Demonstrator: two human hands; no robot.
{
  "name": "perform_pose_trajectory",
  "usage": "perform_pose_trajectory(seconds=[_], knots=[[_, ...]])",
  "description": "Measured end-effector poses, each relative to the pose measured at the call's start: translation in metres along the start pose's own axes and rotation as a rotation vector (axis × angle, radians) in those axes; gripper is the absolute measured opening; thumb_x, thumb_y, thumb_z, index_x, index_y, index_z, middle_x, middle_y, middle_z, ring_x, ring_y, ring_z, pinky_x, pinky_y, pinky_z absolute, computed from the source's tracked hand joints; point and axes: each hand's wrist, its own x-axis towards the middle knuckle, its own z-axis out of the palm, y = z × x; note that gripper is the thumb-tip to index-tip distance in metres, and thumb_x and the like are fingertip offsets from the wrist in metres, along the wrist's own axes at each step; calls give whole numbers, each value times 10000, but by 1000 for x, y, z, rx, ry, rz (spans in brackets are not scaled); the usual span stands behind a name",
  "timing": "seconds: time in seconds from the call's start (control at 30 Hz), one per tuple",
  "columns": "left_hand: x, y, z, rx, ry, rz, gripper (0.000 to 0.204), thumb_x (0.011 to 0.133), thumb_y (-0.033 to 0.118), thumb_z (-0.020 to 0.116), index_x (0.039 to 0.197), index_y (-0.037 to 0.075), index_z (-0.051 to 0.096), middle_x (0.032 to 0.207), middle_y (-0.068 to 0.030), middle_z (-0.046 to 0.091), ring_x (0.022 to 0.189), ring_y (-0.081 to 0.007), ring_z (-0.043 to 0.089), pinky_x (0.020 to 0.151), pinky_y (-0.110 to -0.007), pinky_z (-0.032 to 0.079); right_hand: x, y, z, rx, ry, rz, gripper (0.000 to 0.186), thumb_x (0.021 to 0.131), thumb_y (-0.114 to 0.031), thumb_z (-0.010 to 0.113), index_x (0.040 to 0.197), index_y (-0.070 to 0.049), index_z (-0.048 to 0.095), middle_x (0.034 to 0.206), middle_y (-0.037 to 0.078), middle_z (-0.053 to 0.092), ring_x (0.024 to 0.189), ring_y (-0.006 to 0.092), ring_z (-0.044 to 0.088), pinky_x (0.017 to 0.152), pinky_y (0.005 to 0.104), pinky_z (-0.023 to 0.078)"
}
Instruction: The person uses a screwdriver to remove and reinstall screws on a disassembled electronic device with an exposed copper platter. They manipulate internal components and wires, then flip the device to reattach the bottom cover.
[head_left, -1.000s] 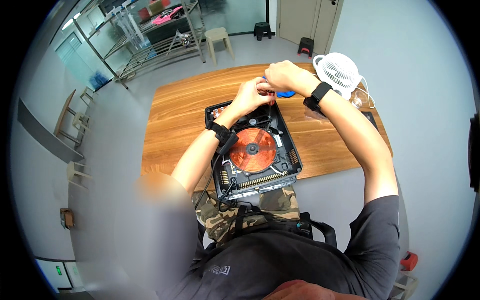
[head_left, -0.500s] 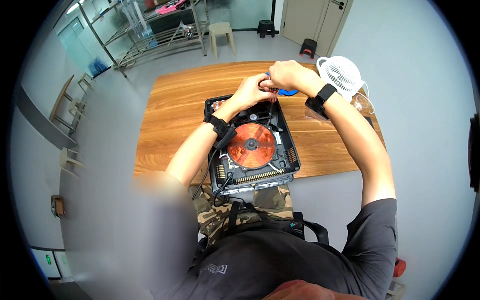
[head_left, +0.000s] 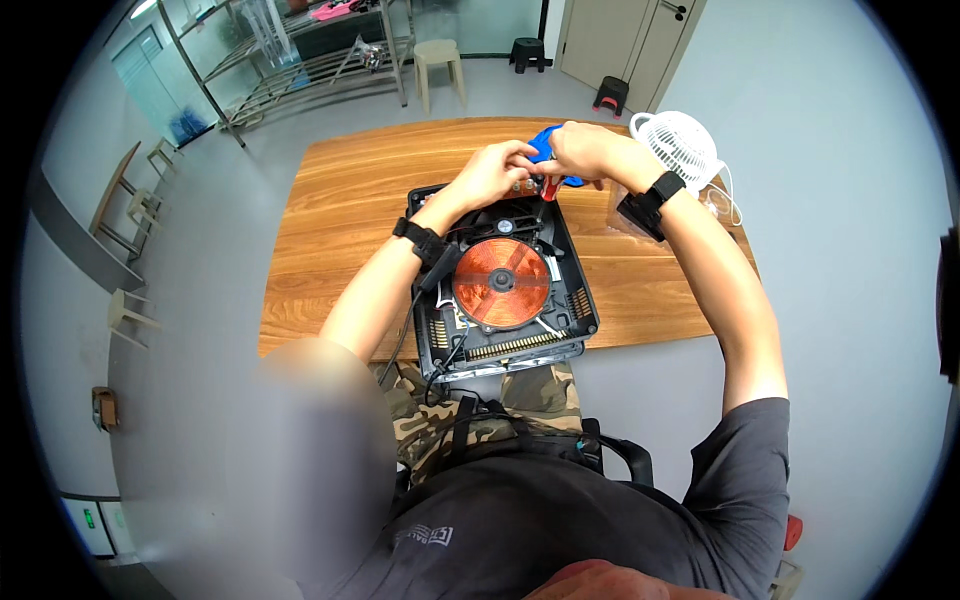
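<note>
An opened induction cooker (head_left: 585, 300) lies on the wooden table, its dark shell holding a round copper coil (head_left: 485, 300). Over its far end, my right hand (head_left: 585, 150) is closed on a red-handled screwdriver (head_left: 550, 188), with the shaft pointing down into the shell near the far right corner. Beside it my left hand (head_left: 487, 175) has its fingers drawn together against the right fingertips; what they pinch, if anything, is hidden. Just below the left fingers shows a small board with parts (head_left: 524, 187). A round fan hub (head_left: 505, 227) sits between coil and hands.
Behind my hands lies a blue cloth-like thing (head_left: 543, 143). A white desk fan (head_left: 682, 150) with its cord stands at the table's far right. A clear plastic bag (head_left: 625, 215) lies below my right wrist. The cooker's black cord (head_left: 402, 340) runs toward my lap.
My hands have shifted slightly, uncovering the red screwdriver handle and more of the blue thing. My left fingers have slid up off the handle. The view has moved a little.
</note>
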Motion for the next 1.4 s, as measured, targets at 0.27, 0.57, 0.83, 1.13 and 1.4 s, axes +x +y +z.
perform_pose_trajectory(seconds=[0.27,0.57,0.83,1.13,1.4], knots=[[-59,-28,-59,238,23,-131,188,944,20,615,1093,0,729,967,-130,776,913,-169,737,811,-319,572,15,16,20,-104,236,-119,623,887,-453,673,1162,73,484,947,312,701,907,458,694,797,502,552],[-199,-46,-137,424,125,-324,190,952,101,670,1100,-2,731,1019,-109,772,935,-196,736,851,-322,564,7,23,19,266,73,-103,321,976,-251,677,989,53,575,768,146,678,511,212,682,386,311,533],[-283,-55,-137,396,29,-499,175,917,76,695,1064,-8,735,960,-115,751,868,-190,700,820,-324,557,18,17,22,65,106,-40,406,981,-290,672,863,94,617,578,129,610,410,207,619,358,319,488],[-291,-61,-115,431,-60,-361,161,881,43,707,1032,-9,727,937,-154,720,849,-261,701,800,-358,567,34,20,23,-61,116,3,561,989,-405,628,679,63,607,475,131,558,379,227,602,350,357,448],[-294,-52,-110,416,-93,-360,129,878,47,726,994,-10,713,893,-134,702,811,-233,685,773,-344,567,41,20,27,-39,151,-53,605,995,-383,631,635,99,566,489,134,545,386,243,603,378,364,479]])
